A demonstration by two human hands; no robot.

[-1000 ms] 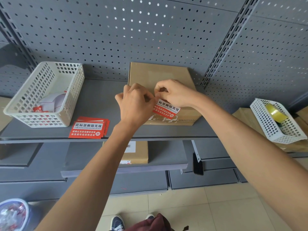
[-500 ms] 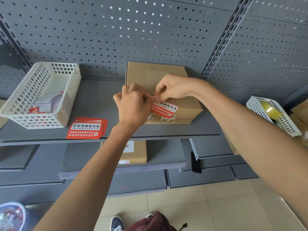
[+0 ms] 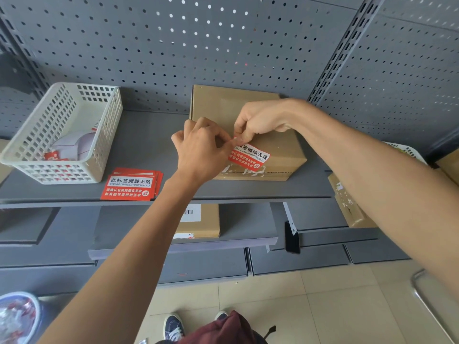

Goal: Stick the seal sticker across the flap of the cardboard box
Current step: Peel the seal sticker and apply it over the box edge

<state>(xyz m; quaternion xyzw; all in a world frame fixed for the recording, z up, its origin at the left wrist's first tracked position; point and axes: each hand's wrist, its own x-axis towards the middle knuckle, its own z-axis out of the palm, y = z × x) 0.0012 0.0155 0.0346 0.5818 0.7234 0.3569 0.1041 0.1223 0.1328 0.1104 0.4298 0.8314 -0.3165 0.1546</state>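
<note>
Red-and-white rectangular seal sticker (image 3: 249,156) lies tilted over the front top edge of a brown cardboard box (image 3: 278,147) on a grey metal shelf (image 3: 149,145), its upper left corner pinched between two hands. The left hand (image 3: 201,150) is curled nearly closed, thumb and forefinger meeting at that corner; the right hand (image 3: 260,120), reaching over the box top, is likewise curled, its fingertips (image 3: 242,138) pressed to the same spot. Both hands touch each other there. Left of the left hand sits a stack of matching red stickers (image 3: 130,185), and further left a white plastic lattice basket (image 3: 62,135). Compared with half a second ago, the grip and the sticker's place on the box look unchanged; only the view has swung slightly left.
</note>
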